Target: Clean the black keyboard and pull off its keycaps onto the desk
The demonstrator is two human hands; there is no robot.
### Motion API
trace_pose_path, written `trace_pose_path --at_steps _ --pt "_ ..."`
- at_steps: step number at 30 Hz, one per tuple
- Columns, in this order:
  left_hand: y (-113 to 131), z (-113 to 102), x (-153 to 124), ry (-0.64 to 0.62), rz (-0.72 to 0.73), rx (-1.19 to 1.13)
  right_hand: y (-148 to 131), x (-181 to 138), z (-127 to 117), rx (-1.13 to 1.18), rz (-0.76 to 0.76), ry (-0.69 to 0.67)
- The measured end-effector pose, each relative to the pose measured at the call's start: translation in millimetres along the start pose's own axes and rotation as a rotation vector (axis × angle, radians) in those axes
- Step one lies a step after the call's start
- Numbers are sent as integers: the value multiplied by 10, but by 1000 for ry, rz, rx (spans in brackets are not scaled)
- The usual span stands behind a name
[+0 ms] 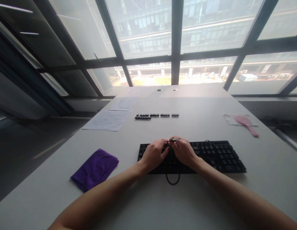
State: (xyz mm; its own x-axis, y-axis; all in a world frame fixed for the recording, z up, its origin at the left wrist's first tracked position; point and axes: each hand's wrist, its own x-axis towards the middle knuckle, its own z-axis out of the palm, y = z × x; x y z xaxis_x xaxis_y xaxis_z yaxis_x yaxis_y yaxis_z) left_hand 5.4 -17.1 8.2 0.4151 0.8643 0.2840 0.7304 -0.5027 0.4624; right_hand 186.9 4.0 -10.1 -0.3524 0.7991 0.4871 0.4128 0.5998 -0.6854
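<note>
A black keyboard (222, 156) lies in front of me, and both hands are over its left half. My left hand (154, 152) is closed, its thumb and fingers drawn together at the keys. Beside it, my right hand (184, 150) pinches a small dark item with a shiny part (173, 140); its kind is hard to make out. The fingertips of both hands meet, so the keys beneath are hidden. Whether the left fingers also grip something I cannot tell. Black keycaps (143, 117) stand in short rows on the table beyond the keyboard.
On the white table (198, 204) a folded purple cloth (95, 169) lies left, with paper sheets (108, 120) behind it. A pink hairbrush (245, 123) rests partly on a pale sheet at right. A cable loop (173, 183) sticks out at the keyboard's near edge. Windows stand behind.
</note>
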Motion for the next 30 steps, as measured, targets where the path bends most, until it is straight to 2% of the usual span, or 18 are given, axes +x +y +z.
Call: trace_pose_path --at_steps 5,11,15,19,23,26,30 --pt "7 -25 7 22 -3 -93 41 -10 6 29 125 57" --pt "46 -139 61 -23 -69 -226 47 13 -5 66 146 124" --pt "-4 -217 107 11 -85 -272 70 24 6 101 174 164" --pt "-268 -347 365 90 -125 -221 80 23 10 122 180 170" --pt "-673 -409 846 138 -286 82 69 18 -5 118 158 151" --pt "-937 -335 1141 148 -333 170 62 14 -9 120 157 142" --pt "-1167 -181 1292 142 -385 233 56 11 -2 136 151 120"
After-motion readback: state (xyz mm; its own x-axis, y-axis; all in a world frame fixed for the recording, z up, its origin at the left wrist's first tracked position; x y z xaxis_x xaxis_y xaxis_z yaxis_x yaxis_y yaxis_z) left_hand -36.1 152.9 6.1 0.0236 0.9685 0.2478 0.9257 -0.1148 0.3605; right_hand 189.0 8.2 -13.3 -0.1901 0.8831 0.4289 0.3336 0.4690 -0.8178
